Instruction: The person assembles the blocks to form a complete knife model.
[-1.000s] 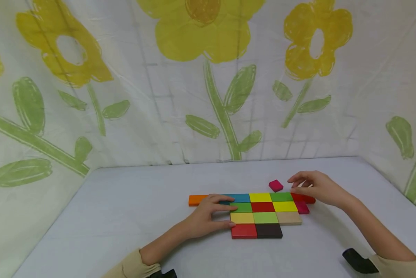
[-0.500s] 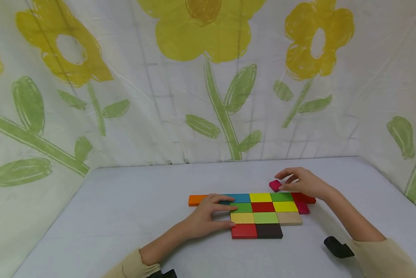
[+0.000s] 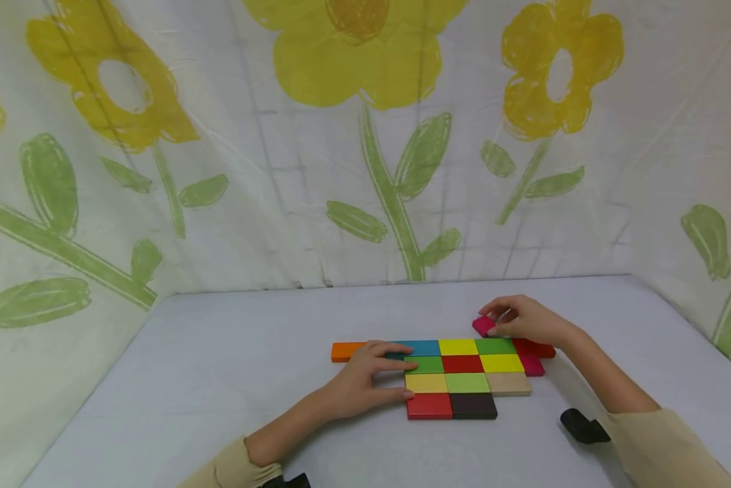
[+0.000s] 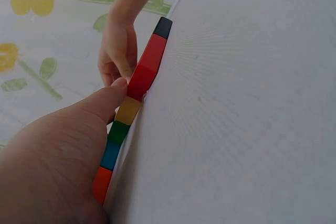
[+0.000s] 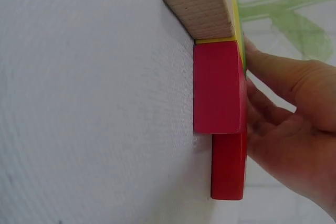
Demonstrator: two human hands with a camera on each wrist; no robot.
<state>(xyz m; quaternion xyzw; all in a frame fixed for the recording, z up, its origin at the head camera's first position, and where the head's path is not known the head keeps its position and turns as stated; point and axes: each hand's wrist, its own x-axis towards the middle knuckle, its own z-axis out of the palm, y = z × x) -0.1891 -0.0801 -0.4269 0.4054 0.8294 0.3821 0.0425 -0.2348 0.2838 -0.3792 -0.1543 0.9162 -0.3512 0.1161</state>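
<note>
Flat coloured wooden blocks lie edge to edge in rows on the white table. My left hand (image 3: 354,386) rests along the left side of the rows, its relaxed fingers over the green block (image 3: 428,364) and blue block (image 3: 425,348), thumb at the red block (image 3: 429,406). Behind the back row, my right hand (image 3: 529,321) pinches a small magenta block (image 3: 481,326) between thumb and fingers. In the right wrist view, another magenta block (image 5: 218,87) and a red block (image 5: 229,166) stand in front of the right hand, hiding its fingertips.
An orange block (image 3: 346,352) juts out at the back left of the rows. A black block (image 3: 473,406) and a plain wood block (image 3: 508,383) lie along the front and right. A white sheet with painted flowers (image 3: 356,68) hangs behind the table (image 3: 249,325).
My right hand has moved left from the red block at the back right corner to the loose magenta block, and its fingers have closed on it. The left hand has stayed still.
</note>
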